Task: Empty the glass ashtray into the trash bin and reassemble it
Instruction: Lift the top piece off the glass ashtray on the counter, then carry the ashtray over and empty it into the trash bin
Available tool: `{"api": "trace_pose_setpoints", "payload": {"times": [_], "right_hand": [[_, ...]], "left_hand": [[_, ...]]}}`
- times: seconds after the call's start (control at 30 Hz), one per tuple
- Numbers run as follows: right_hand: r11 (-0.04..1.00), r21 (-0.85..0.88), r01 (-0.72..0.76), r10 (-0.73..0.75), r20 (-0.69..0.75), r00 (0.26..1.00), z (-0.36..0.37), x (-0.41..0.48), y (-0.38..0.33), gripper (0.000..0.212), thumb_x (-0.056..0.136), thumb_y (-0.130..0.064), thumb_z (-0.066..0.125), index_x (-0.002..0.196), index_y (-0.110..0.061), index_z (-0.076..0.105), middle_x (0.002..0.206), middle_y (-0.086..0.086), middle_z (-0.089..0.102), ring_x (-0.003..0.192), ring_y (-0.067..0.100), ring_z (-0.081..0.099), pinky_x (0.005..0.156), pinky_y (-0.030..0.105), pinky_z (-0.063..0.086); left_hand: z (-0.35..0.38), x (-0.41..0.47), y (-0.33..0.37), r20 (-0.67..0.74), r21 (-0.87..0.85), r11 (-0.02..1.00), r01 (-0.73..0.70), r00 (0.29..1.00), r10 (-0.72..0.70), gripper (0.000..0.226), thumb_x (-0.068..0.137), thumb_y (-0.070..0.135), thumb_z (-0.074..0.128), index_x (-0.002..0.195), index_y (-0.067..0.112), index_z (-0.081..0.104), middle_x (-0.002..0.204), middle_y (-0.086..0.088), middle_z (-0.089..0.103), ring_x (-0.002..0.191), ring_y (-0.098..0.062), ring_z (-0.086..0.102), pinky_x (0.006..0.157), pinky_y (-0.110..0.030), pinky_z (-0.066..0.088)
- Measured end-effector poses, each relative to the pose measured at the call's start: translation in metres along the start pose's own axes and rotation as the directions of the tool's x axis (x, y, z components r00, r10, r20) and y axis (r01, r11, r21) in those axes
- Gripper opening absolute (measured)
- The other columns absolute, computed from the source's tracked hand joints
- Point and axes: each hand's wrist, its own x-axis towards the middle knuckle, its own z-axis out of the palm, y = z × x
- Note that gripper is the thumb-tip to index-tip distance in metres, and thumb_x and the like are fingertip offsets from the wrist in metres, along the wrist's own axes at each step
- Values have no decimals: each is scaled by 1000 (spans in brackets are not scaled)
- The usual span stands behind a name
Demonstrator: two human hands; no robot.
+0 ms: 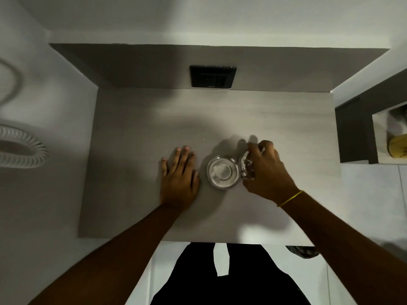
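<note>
A round clear glass ashtray bowl stands on the grey table, slightly right of centre. Just to its right, my right hand grips a second clear glass piece, the ashtray's top part, held tilted beside the bowl's rim. My left hand lies flat on the table to the left of the bowl, fingers spread, holding nothing. No trash bin is in view.
A black socket plate sits on the dark back panel above the table. A white ribbed hose lies at the left. A dark shelf unit with a yellowish object stands at the right. Tiled floor lies below the table's near edge.
</note>
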Motion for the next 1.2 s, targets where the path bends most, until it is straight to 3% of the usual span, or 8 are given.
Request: {"api": "trace_pose_setpoints", "payload": {"times": [0.4, 0.63, 0.8, 0.9, 0.97, 1.03, 1.1, 1.2], "right_hand": [[999, -27, 26, -26, 28, 999, 15, -12, 38, 103, 75, -39, 74, 162, -9, 28, 161, 19, 34, 148, 42, 38, 105, 61, 50], [999, -24, 26, -26, 5, 1000, 20, -14, 39, 102, 75, -54, 49, 162, -5, 29, 163, 20, 33, 151, 40, 37, 111, 57, 46], [998, -38, 42, -43, -15, 999, 22, -15, 40, 97, 79, -52, 48, 160, -2, 30, 162, 21, 34, 149, 41, 39, 113, 59, 45], [996, -86, 8, -12, -38, 999, 20, -18, 31, 93, 86, -53, 53, 163, -9, 26, 170, 16, 26, 159, 39, 23, 122, 67, 30], [997, -80, 4, -11, -86, 996, 17, -17, 20, 86, 90, -52, 57, 163, -15, 28, 172, 11, 26, 161, 35, 23, 120, 69, 25], [996, -74, 50, -59, -126, 990, 14, -12, 4, 72, 92, -49, 54, 156, -19, 40, 164, 9, 42, 152, 32, 40, 114, 66, 35], [993, -58, 100, -106, -111, 988, 16, -2, -11, 54, 91, -37, 58, 142, -18, 55, 145, 8, 58, 128, 34, 62, 99, 56, 48], [994, -50, 100, -101, -19, 995, 26, 14, -25, 47, 84, -16, 69, 130, -15, 63, 126, 10, 65, 96, 40, 73, 75, 43, 56]], "left_hand": [[-1, 0, 2, -6, -5, 1000, 13, 1000, -13, 60, 107, 35, 43, 162, 14, 47, 176, -10, 37, 166, -31, 29, 130, -65, 27], [-3, 1, 2, 15, -12, 1000, 18, 1000, -18, 61, 107, 37, 41, 163, 14, 46, 177, -10, 36, 167, -31, 28, 131, -66, 26], [-3, 1, 2, 21, -11, 1000, 20, 1000, -20, 61, 107, 36, 42, 164, 14, 45, 177, -10, 36, 167, -30, 27, 131, -65, 25], [-3, 1, 1, 26, -9, 1000, 23, 999, -23, 62, 107, 37, 42, 164, 15, 44, 178, -9, 34, 168, -30, 26, 132, -65, 23], [-3, 1, 1, 32, -11, 1000, 24, 999, -23, 62, 107, 37, 42, 165, 15, 43, 178, -9, 33, 168, -30, 24, 132, -65, 23], [-2, 0, 1, 33, -17, 1000, 26, 999, -25, 62, 107, 37, 41, 165, 15, 43, 178, -9, 33, 168, -30, 24, 132, -65, 23], [-2, 1, 2, 22, -27, 999, 25, 999, -24, 62, 107, 37, 41, 164, 14, 44, 177, -10, 35, 167, -31, 26, 132, -65, 23], [-1, 0, 2, 12, -14, 1000, 12, 1000, -12, 61, 108, 36, 42, 164, 12, 45, 177, -12, 36, 167, -33, 28, 131, -65, 24]]}}
